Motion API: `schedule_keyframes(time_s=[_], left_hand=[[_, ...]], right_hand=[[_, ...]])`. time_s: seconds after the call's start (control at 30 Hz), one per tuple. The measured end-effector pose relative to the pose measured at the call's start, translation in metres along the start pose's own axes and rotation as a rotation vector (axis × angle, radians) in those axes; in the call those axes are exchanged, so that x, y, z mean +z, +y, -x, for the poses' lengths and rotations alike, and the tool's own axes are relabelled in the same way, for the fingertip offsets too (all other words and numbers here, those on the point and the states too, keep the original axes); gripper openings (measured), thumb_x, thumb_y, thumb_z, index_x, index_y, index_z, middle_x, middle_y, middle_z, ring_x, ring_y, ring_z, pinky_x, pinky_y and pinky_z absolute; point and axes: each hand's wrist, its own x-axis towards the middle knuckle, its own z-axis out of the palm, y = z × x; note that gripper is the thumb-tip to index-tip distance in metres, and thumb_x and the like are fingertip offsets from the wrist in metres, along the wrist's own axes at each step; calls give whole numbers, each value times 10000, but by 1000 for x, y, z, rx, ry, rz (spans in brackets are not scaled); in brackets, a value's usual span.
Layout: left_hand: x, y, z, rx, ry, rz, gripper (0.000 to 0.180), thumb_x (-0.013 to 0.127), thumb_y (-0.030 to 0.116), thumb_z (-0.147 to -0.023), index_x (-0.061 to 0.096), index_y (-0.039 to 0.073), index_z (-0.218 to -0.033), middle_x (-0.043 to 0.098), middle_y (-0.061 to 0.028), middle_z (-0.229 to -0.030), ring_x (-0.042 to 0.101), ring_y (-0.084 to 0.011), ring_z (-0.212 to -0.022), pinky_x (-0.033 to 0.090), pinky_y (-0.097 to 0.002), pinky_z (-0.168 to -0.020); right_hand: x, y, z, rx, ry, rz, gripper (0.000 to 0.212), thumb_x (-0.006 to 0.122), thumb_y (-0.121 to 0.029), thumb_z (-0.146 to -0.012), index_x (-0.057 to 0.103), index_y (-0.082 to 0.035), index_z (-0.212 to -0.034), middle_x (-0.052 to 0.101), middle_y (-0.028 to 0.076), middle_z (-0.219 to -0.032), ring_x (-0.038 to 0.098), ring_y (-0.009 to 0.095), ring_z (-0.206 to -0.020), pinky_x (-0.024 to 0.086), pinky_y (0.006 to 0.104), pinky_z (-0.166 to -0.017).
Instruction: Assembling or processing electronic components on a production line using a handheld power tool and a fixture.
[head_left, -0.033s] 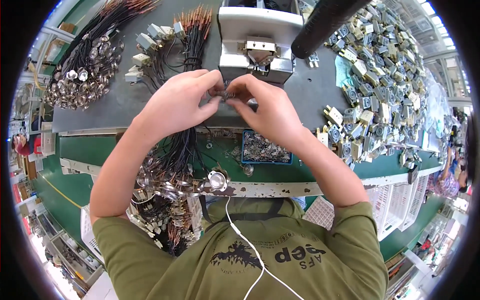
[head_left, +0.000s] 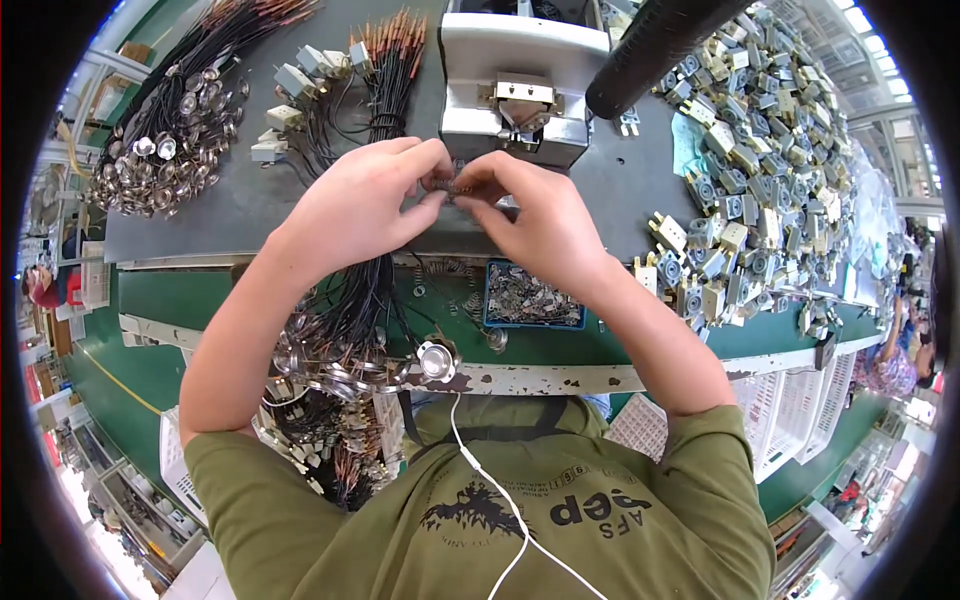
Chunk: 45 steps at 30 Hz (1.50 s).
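My left hand [head_left: 372, 195] and my right hand [head_left: 535, 215] meet over the dark work surface, just in front of the metal fixture [head_left: 525, 60]. Between their fingertips is a small metal coil spring [head_left: 452, 187], partly hidden by the fingers. Thumb and fingers of each hand are closed in a pinch on it. Beneath my left wrist runs a bundle of black wires [head_left: 368, 300], ending in round metal cups [head_left: 335, 375] near the front edge. Loose coil springs [head_left: 445, 268] lie on the green ledge below my hands.
A blue tray [head_left: 534, 325] of small metal parts sits on the ledge. Many grey and cream blocks [head_left: 735, 235] are heaped at right. Wired metal cups [head_left: 165, 150] lie at far left. A thick black bar [head_left: 650, 55] slants in near the fixture.
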Motion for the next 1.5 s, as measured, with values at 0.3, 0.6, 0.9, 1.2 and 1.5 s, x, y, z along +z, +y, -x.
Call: schedule_keyframes(time_s=[0.3,0.6,0.9,1.2,1.5], left_hand=[[-1,-3,1,4,46,222,162,731,52,-895,681,17,-1045,679,-106,-975,676,-259,-878,535,-355,-758],[5,-4,-1,290,181,35,165,739,14,-862,694,33,-1020,692,-91,-979,682,-291,-879,548,-368,-762],[8,1,-2,-60,94,200,216,757,64,-885,696,17,-1088,674,-52,-882,486,-142,-666,436,-283,-623],[1,0,-2,-139,44,195,220,729,107,-908,675,-6,-1088,714,-123,-961,684,-238,-805,536,-346,-713],[0,5,-2,-212,28,451,216,731,112,-944,681,-18,-1109,775,-123,-967,762,-184,-900,574,-293,-778]], right_hand=[[-1,11,-1,287,-43,-476,173,620,-139,-1051,621,23,-1111,744,99,-1007,723,178,-938,589,312,-848],[-8,5,-9,550,-146,-667,367,465,-329,-1123,568,22,-1151,737,146,-961,713,194,-786,601,326,-739],[-1,-2,2,85,102,-164,239,714,-108,-967,638,-10,-1172,765,100,-978,721,132,-823,569,306,-739],[1,-3,0,244,123,-100,252,739,-131,-961,660,-27,-1176,744,62,-920,635,94,-711,534,289,-676],[8,4,-1,-3,191,-96,192,726,-18,-941,683,-31,-1127,727,45,-923,620,73,-734,512,258,-660]])
